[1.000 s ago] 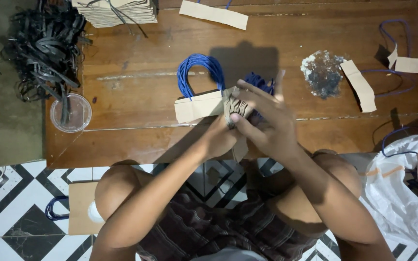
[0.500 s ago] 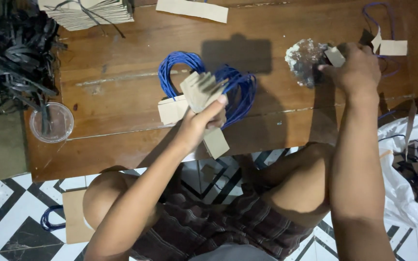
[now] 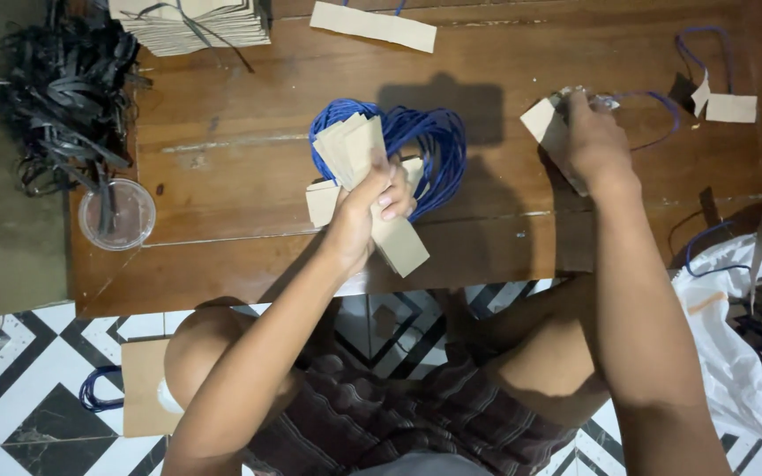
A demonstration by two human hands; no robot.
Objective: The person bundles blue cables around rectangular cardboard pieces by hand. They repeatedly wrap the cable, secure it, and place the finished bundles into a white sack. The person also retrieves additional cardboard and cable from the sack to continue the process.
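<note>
Cardboard strips point(image 3: 359, 163) over coiled blue cords point(image 3: 438, 145)

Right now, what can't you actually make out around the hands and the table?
Head view only:
- What lies under the right hand: the hand covers it.
- How many cardboard strips the left hand holds: they overlap.
- The full stack of paper bags: cut off by the top edge.
- Contents of the white sack: cut off by the right edge, tangled.

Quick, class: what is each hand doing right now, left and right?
Left hand: closed around a fanned bundle of tan cardboard strips, above the coil of blue cord.
Right hand: closed on a small tan cardboard piece at the table's right side.
</note>
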